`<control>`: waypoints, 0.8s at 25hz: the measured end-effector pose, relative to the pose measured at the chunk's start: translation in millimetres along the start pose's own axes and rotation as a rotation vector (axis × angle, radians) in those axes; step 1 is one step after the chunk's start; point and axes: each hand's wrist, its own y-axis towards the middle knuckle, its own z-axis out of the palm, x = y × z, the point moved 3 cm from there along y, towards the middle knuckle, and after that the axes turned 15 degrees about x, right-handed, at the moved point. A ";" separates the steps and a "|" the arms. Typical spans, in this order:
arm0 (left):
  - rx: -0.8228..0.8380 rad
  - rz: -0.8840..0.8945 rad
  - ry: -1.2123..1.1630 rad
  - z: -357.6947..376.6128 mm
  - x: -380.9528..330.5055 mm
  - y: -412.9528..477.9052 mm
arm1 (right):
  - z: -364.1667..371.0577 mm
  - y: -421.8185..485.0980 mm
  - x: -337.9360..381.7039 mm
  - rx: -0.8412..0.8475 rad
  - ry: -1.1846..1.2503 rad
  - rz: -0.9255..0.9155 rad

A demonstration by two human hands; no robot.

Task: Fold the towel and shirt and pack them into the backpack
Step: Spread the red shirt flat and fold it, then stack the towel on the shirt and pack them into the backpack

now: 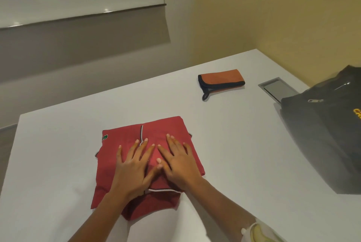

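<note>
Left hand [130,165]: fingers straight and spread, pressing flat on the folded red polo shirt [121,185].
Right hand [180,160]: fingers likewise extended, flat on the shirt, holding nothing.

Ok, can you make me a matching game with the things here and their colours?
Things:
1. shirt
2. towel
3. backpack
4. table

Colours:
A. orange
B. white
C. dark grey
D. red

Pairs: 1-D, 2-A, 3-C, 4-B
</note>
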 end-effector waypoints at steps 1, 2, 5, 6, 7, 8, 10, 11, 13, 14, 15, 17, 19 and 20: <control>-0.052 -0.013 0.025 -10.5 -1.4 5.2 | -9.2 -1.4 -8.8 -0.051 0.017 -0.013; -0.119 -0.030 0.042 -21.2 -5.5 12.5 | -19.0 -2.7 -21.7 -0.116 0.027 -0.015; -0.334 -0.128 -0.012 -55.3 -36.0 52.9 | -56.3 4.0 -80.3 -0.248 0.053 0.055; -0.361 -0.159 -0.066 -64.4 -49.2 70.8 | -70.6 9.1 -103.4 -0.272 0.064 0.103; -0.348 -0.184 -0.148 -73.5 -63.1 90.4 | -85.8 14.7 -127.3 -0.289 0.070 0.156; -0.305 -0.200 -0.246 -79.7 -75.2 110.7 | -99.7 20.5 -150.2 -0.300 0.070 0.206; -0.175 -0.230 -0.425 -87.7 -93.2 148.7 | -124.9 31.0 -189.7 -0.313 0.077 0.303; -0.123 -0.243 -0.497 -87.9 -103.5 172.5 | -134.9 37.8 -213.5 -0.320 0.095 0.350; -0.039 -0.278 -0.611 -88.0 -111.6 205.1 | -149.5 46.2 -241.8 -0.337 0.140 0.422; 0.003 -0.297 -0.658 -84.2 -118.5 227.0 | -155.1 51.8 -260.3 -0.343 0.175 0.448; 0.039 -0.321 -0.698 -80.5 -123.3 245.5 | -159.3 58.3 -274.7 -0.346 0.203 0.461; 0.091 -0.372 -0.794 -74.0 -133.3 275.4 | -164.9 72.0 -298.0 -0.332 0.260 0.480; 0.122 -0.398 -0.883 -72.4 -144.2 300.2 | -169.3 89.1 -316.8 -0.291 0.337 0.510; 0.132 -0.403 -0.923 -72.7 -149.6 310.5 | -170.0 97.3 -324.3 -0.262 0.379 0.530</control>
